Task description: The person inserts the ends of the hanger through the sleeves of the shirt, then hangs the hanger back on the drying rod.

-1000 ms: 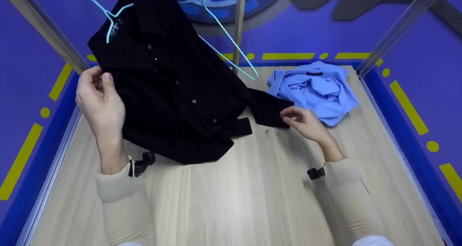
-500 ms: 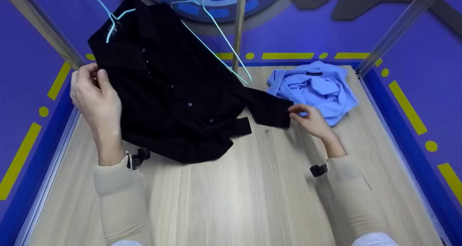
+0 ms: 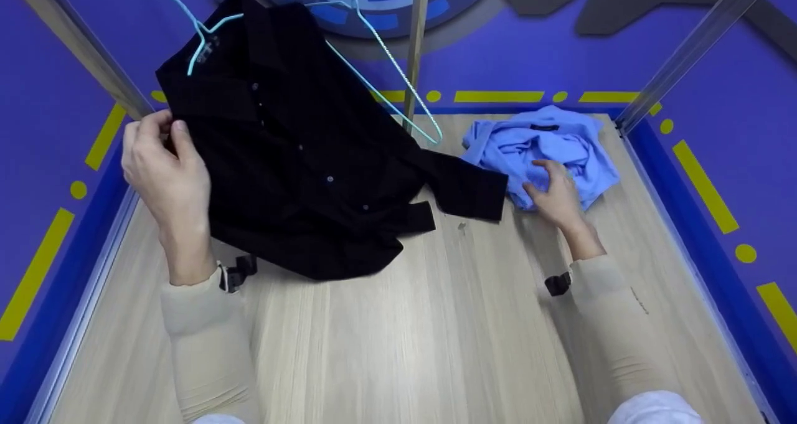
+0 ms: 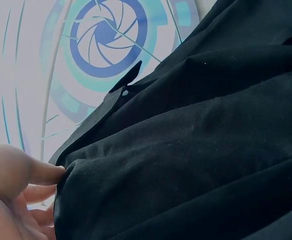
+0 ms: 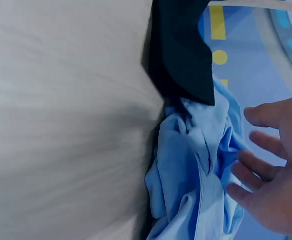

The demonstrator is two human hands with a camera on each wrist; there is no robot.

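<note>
Head view: pinching the black shirt (image 3: 299,187) near its collar with the left hand (image 3: 168,172), above the table (image 3: 398,343)'s left edge; hovering near the blue shirt (image 3: 498,147), at the far right corner, with the right hand (image 3: 557,197) relaxed. Cannot read collar print (image 3: 207,50) or dark tag (image 3: 544,127). Left wrist: gripping fabric under the thumb. Right wrist: fanning loose fingers beside blue folds.

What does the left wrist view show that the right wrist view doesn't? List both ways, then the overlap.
Only the left wrist view: the left hand pinching a black button-up fabric shirt, and its small round pale buttons.
Only the right wrist view: the right hand near a crumpled light-blue cloth shirt, and a pale wood-look tabletop.
Both: the black shirt, just a sleeve end in the right one, and blue-patterned wall.
</note>
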